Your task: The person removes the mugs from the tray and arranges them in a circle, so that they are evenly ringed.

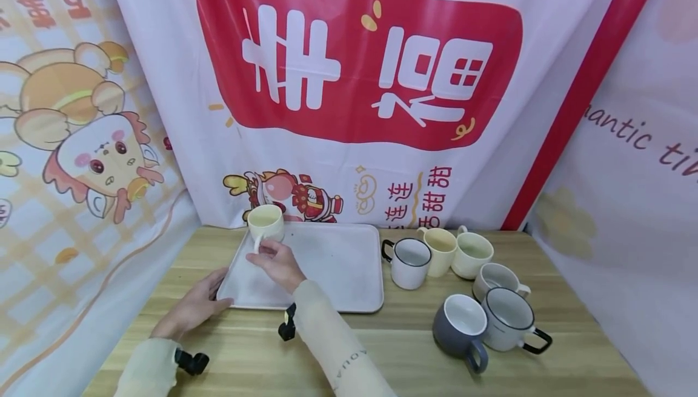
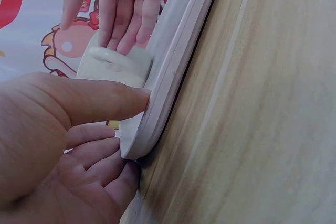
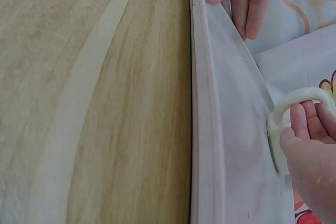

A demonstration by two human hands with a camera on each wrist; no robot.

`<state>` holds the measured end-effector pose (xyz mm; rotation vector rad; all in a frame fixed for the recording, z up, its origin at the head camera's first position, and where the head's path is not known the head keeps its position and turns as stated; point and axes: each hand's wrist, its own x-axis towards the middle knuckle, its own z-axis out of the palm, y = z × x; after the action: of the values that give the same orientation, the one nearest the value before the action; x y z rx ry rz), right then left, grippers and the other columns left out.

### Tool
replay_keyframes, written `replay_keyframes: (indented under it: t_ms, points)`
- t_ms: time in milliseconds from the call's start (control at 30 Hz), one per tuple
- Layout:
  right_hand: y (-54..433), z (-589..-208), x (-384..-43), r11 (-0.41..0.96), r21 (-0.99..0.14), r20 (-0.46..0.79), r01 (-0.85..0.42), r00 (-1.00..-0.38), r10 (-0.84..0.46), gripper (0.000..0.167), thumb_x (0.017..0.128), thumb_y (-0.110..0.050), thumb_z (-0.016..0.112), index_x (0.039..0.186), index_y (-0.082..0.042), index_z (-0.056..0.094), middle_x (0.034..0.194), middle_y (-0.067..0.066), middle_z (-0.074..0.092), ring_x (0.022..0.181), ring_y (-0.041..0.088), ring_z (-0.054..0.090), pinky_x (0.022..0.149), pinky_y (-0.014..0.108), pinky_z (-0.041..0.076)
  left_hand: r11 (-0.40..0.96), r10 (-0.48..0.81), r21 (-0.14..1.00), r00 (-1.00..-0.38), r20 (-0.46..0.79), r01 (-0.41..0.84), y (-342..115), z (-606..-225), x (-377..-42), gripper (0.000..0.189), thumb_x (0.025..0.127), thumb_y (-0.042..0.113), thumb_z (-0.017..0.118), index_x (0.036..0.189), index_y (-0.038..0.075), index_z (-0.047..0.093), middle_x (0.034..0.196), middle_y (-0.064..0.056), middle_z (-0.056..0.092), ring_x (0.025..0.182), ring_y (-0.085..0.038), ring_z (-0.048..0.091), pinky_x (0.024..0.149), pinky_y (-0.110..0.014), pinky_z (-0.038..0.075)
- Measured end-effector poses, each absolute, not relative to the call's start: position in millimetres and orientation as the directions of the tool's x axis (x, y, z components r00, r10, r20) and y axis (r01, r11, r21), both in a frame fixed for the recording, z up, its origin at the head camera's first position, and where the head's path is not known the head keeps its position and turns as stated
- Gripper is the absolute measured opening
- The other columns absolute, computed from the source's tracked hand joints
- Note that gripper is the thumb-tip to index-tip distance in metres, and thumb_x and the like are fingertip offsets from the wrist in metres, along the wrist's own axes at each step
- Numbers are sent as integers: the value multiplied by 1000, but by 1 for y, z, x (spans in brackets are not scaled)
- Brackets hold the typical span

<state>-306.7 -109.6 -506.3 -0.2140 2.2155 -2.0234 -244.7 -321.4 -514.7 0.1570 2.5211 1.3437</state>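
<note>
A pale cream mug (image 1: 265,223) stands at the far left corner of a white rectangular tray (image 1: 332,270), its handle turned toward me. My right hand (image 1: 279,263) is at that handle, with fairly straight fingers; in the left wrist view the thumb stands apart from them. The fingertips overlap the handle (image 3: 300,96) in the right wrist view. At the tray's near left corner, my left hand (image 1: 197,305) grips the edge. Its thumb (image 2: 113,99) presses on the rim, while the other fingers lie around the outside, partly under the corner.
Right of the tray stand several mugs: a white one with a black rim (image 1: 411,265), a yellow one (image 1: 439,253), a pale green one (image 1: 472,256), a small whitish one (image 1: 495,278), a grey one with a black handle (image 1: 507,321) and a dark grey one (image 1: 460,327). Printed cloths surround the wooden table (image 1: 245,348).
</note>
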Motion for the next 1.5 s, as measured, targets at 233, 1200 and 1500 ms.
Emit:
replay_keyframes:
  t_ms: [233,1200,1500]
  points:
    - [-95,-498,-301,228,-970,-136,87,-968,-211,40,96,-51,74,92,-11,80,84,-5,70,80,8,59,75,27,52,571,224,820,-957,-182,-23,-325,-516,-241,90,102,12,68,166,-8,9,173,-34,9,160,-55,12,130,-66,20]
    - [19,-458,-202,44,-960,-278,275,-933,-229,32,94,-29,81,110,-1,79,105,8,80,86,14,65,79,25,56,548,260,836,-955,-142,26,-327,-519,-242,89,102,12,68,166,-7,9,174,-33,8,159,-56,12,129,-69,20]
    - [78,-448,-172,2,-969,-241,245,-951,-195,30,96,-23,78,110,3,76,89,-1,77,82,12,66,83,27,59,554,269,831,-954,-129,44,-325,-517,-242,88,103,11,67,166,-7,9,173,-35,7,158,-58,13,128,-71,21]
